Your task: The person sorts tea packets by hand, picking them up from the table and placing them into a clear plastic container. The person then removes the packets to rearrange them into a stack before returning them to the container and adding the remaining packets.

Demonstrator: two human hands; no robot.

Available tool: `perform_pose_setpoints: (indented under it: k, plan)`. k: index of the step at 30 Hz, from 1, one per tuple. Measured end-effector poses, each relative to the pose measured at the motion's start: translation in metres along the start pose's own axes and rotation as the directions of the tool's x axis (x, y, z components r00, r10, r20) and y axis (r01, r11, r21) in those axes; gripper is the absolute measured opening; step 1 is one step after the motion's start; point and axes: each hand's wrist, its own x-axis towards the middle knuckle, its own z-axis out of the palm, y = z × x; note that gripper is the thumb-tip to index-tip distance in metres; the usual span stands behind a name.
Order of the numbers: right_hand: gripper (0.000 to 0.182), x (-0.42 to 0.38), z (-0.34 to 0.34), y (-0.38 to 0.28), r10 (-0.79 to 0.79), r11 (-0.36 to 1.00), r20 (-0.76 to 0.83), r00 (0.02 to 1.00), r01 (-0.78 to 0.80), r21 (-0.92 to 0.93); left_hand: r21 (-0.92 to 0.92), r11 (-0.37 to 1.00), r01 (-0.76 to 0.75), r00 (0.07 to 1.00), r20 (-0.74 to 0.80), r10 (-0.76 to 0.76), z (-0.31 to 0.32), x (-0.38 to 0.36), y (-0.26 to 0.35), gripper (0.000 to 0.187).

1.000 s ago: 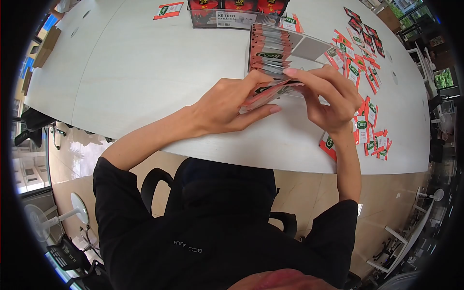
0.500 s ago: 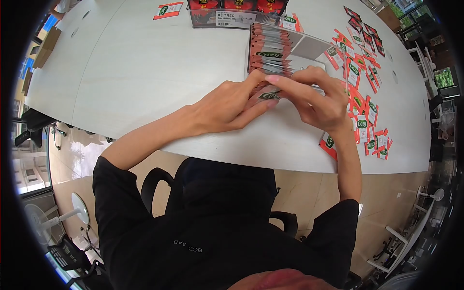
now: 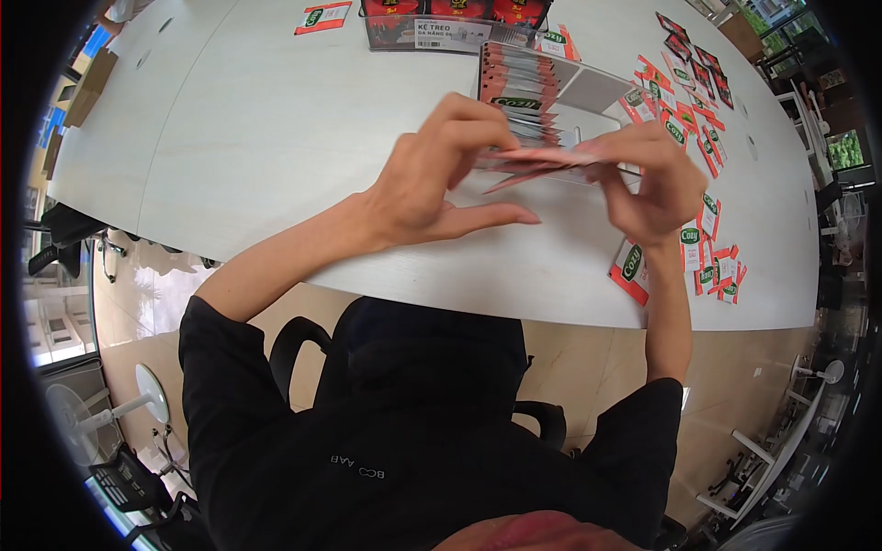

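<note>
A thin bundle of red-and-silver Cozy sachets (image 3: 542,161), blurred by motion, is held nearly level just in front of the clear organizer box (image 3: 602,92). My right hand (image 3: 657,179) pinches the bundle's right end between thumb and fingers. At its left end, the bent fingers of my left hand (image 3: 441,174) touch or nearly touch the sachets, while the thumb stretches out well apart below them. One sachet fans away from the others. Inside the box's left compartment stands a row of upright Cozy sachets (image 3: 519,78); my hands and the bundle cover its near end.
Many loose Cozy sachets (image 3: 673,130) lie scattered on the right of the white table (image 3: 276,138), one sachet (image 3: 630,269) beside my right wrist. Dark red packets (image 3: 707,60) lie farther back. A clear rack (image 3: 441,35) of red packs stands behind, near a lone sachet (image 3: 322,17).
My right hand has moved right and the bundle has turned level, edge toward me. My left thumb has come off the sachets, and the left fingers have lifted.
</note>
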Motion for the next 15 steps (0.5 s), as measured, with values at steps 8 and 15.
perform_pose_setpoints:
  k: [8, 15]
  plan:
    - [0.016, 0.002, -0.022, 0.025, 0.166, 0.947, -0.207, 0.964, -0.215, -0.238, 0.225, 0.966, 0.125, 0.987, -0.125, -0.099, -0.007, 0.012, -0.024, 0.055]
    - [0.014, 0.001, -0.028, 0.032, 0.134, 0.911, 0.064, 0.989, -0.097, -0.401, 0.336, 0.928, 0.162, 0.986, -0.025, -0.164, -0.002, 0.008, -0.032, 0.038]
